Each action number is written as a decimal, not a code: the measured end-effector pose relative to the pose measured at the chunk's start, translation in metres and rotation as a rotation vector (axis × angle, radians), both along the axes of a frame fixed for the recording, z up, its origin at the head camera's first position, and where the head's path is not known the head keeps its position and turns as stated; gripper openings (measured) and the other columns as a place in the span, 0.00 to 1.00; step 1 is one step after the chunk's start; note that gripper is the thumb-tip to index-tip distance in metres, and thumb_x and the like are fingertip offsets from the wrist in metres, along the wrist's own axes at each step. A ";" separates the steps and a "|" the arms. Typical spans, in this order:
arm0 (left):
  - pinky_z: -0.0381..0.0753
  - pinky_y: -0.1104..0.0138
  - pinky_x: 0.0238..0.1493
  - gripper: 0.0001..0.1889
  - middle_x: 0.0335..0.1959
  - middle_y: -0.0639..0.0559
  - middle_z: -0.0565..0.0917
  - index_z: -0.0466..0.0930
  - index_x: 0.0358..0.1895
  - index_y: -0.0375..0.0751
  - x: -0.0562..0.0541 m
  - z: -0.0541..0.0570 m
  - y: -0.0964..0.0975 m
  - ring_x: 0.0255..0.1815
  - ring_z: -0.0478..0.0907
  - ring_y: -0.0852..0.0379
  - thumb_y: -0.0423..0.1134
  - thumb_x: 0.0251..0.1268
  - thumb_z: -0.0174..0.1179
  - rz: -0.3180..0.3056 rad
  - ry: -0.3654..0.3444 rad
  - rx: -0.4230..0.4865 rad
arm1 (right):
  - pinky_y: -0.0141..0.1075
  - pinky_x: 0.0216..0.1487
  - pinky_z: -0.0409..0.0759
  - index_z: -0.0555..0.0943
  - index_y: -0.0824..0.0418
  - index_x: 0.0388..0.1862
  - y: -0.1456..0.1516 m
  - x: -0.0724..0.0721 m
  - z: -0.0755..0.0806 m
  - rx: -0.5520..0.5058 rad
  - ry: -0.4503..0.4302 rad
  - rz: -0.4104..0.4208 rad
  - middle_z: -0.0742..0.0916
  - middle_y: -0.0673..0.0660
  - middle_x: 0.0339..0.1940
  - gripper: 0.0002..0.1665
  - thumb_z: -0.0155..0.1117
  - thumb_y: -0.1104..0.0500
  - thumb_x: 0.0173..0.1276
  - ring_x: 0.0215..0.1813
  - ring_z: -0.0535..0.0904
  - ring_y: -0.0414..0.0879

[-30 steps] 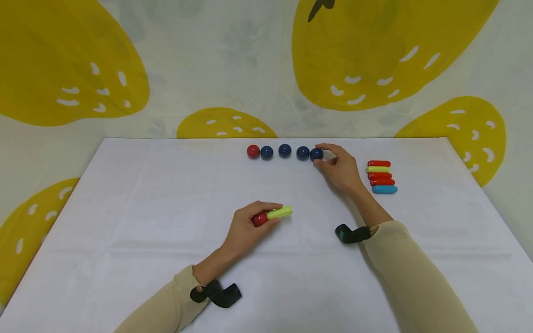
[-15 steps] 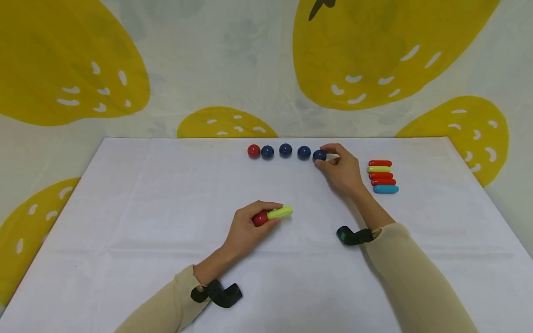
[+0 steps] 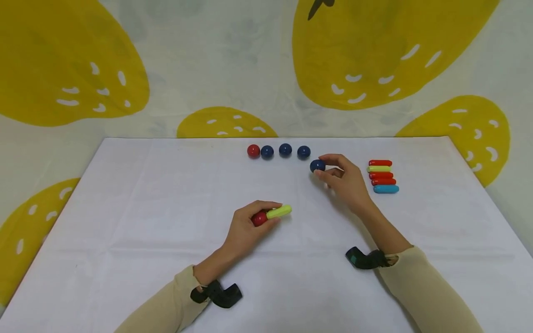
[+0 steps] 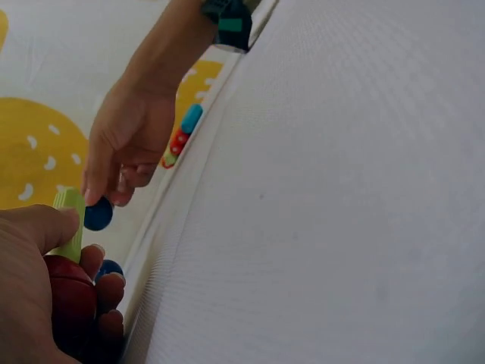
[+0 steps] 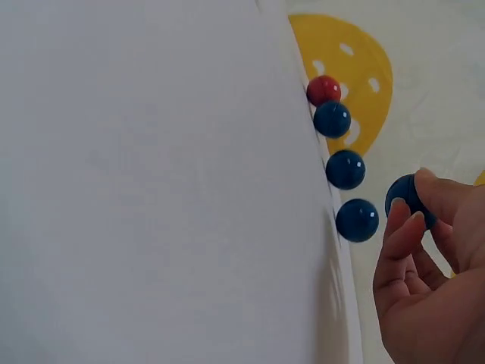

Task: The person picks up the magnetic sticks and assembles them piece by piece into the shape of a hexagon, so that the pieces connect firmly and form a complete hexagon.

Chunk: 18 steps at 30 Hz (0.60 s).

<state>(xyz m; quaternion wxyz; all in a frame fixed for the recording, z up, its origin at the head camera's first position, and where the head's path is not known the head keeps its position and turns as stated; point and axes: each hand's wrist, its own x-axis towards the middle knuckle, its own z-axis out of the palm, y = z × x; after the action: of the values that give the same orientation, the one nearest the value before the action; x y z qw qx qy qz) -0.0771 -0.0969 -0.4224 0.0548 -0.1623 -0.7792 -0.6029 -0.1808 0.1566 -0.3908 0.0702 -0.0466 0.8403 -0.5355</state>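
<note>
In the head view my left hand (image 3: pixel 243 230) holds a red ball (image 3: pixel 259 218) with a yellow-green stick (image 3: pixel 280 211) at its end, above the middle of the white table. The left wrist view shows the stick's ribbed side (image 4: pixel 71 250) and a seam round the red ball (image 4: pixel 72 296). Whether ball and stick are joined is hidden by the fingers. Farther back, my right hand (image 3: pixel 347 185) pinches a dark blue ball (image 3: pixel 317 166) between thumb and fingertips. It is raised off the cloth, in front of the row of balls.
Along the back edge of the table (image 3: pixel 166 185) stand a red ball (image 3: pixel 253 151) and 3 dark blue balls (image 3: pixel 285 150). Right of my right hand lies a stack-like row of short sticks: red (image 3: pixel 381 175), yellow-green (image 3: pixel 379 169) and blue (image 3: pixel 386 189). A patterned cloth hangs behind.
My right hand has drawn the dark blue ball away from the end of the row, toward me and off the table. The left hand has stayed nearly still with the red ball and stick.
</note>
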 end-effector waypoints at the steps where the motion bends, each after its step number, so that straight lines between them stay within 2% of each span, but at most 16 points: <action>1: 0.78 0.65 0.46 0.16 0.47 0.56 0.82 0.83 0.50 0.46 0.000 0.000 0.000 0.45 0.77 0.58 0.31 0.58 0.67 0.001 -0.001 0.002 | 0.31 0.37 0.77 0.72 0.50 0.62 0.000 0.004 0.000 -0.012 -0.003 0.008 0.77 0.52 0.57 0.29 0.65 0.44 0.64 0.40 0.78 0.50; 6: 0.77 0.67 0.46 0.16 0.48 0.54 0.82 0.83 0.50 0.45 -0.002 0.000 -0.002 0.46 0.76 0.57 0.31 0.58 0.67 0.004 -0.017 -0.007 | 0.31 0.38 0.78 0.72 0.52 0.62 0.001 0.019 -0.003 -0.107 -0.033 0.053 0.78 0.55 0.56 0.30 0.65 0.44 0.65 0.42 0.79 0.53; 10: 0.77 0.68 0.45 0.16 0.48 0.50 0.82 0.82 0.51 0.41 -0.001 0.006 -0.002 0.45 0.76 0.53 0.30 0.59 0.66 0.013 -0.044 -0.030 | 0.32 0.41 0.79 0.73 0.52 0.61 0.000 0.027 -0.006 -0.164 -0.061 0.091 0.78 0.56 0.55 0.27 0.64 0.46 0.66 0.44 0.80 0.52; 16: 0.77 0.68 0.45 0.15 0.46 0.45 0.83 0.82 0.50 0.35 0.011 0.035 0.004 0.44 0.76 0.51 0.27 0.59 0.64 0.033 -0.060 -0.038 | 0.35 0.40 0.80 0.74 0.53 0.60 -0.001 0.035 -0.008 -0.202 -0.059 0.200 0.77 0.56 0.56 0.24 0.65 0.50 0.66 0.44 0.80 0.52; 18: 0.77 0.68 0.44 0.15 0.46 0.45 0.82 0.81 0.50 0.34 0.013 0.039 0.006 0.43 0.76 0.50 0.26 0.59 0.64 0.027 -0.057 -0.032 | 0.35 0.39 0.80 0.75 0.54 0.59 -0.001 0.038 -0.007 -0.215 -0.062 0.224 0.77 0.57 0.56 0.23 0.66 0.52 0.66 0.43 0.80 0.51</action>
<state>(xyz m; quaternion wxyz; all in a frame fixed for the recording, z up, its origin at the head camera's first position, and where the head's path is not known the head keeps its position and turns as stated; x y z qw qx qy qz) -0.0639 -0.0914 -0.3830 0.0378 -0.1353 -0.7922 -0.5938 -0.1432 0.1557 -0.3973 0.1501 -0.1309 0.7650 -0.6125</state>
